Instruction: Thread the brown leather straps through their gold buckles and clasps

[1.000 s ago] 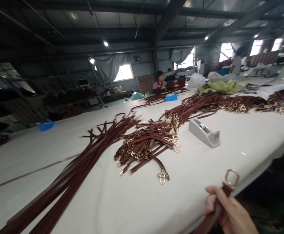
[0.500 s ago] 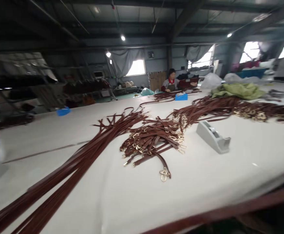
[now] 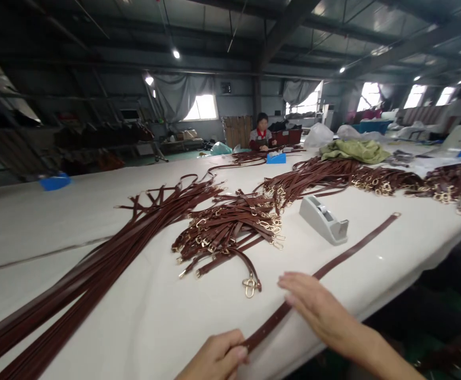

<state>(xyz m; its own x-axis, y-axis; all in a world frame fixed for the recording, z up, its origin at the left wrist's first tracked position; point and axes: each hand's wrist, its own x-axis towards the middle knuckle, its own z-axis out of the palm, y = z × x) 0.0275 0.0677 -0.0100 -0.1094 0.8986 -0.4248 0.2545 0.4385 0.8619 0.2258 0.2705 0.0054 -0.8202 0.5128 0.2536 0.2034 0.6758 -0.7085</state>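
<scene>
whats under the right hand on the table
A brown strap runs under the right hand, lying flat on the white table. The stretch beneath the palm is covered; it reappears at the left hand, whose fingertips pin its end.

**Single strap laid out on surface**

Left hand (image 3: 214, 361) pinches near end of a brown leather strap (image 3: 333, 261); right hand (image 3: 317, 311) lies flat over it, fingers (image 3: 293, 279) extended. Strap runs diagonally across white surface (image 3: 154, 316), passing just beside grey tape dispenser (image 3: 323, 220). Pile of buckled straps (image 3: 226, 229) left of it.
</scene>
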